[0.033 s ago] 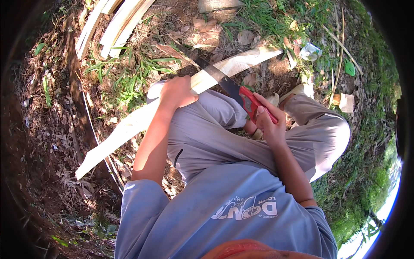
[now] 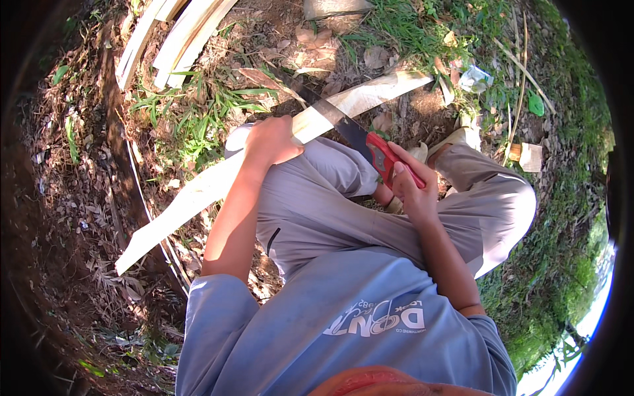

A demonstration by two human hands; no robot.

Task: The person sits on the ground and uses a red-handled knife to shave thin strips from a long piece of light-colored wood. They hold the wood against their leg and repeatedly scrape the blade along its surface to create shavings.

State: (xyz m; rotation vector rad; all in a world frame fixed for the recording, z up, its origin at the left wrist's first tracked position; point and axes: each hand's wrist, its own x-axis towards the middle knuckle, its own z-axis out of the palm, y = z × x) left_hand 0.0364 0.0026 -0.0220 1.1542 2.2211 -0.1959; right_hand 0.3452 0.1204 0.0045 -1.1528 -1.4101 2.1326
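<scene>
A long, pale wooden plank (image 2: 191,197) slants across my bent leg, its near end low on the left and its far end up on the right. My left hand (image 2: 273,140) is closed over it near the knee, pressing it there. In my right hand (image 2: 416,185) is a hand saw (image 2: 378,150) with a red and grey handle, the fingers wrapped round the grip. The dark saw blade lies across the plank a little to the right of my left hand, its tip reaching past the far edge. How deep the teeth sit in the wood I cannot tell.
Several pale wood strips (image 2: 191,43) lie at the far left. A crumpled plastic wrapper (image 2: 475,79), a green scrap (image 2: 535,103), thin sticks (image 2: 525,82) and a small wood block (image 2: 530,158) are on the right. Dry leaves and grass (image 2: 198,125) cover the ground around my legs.
</scene>
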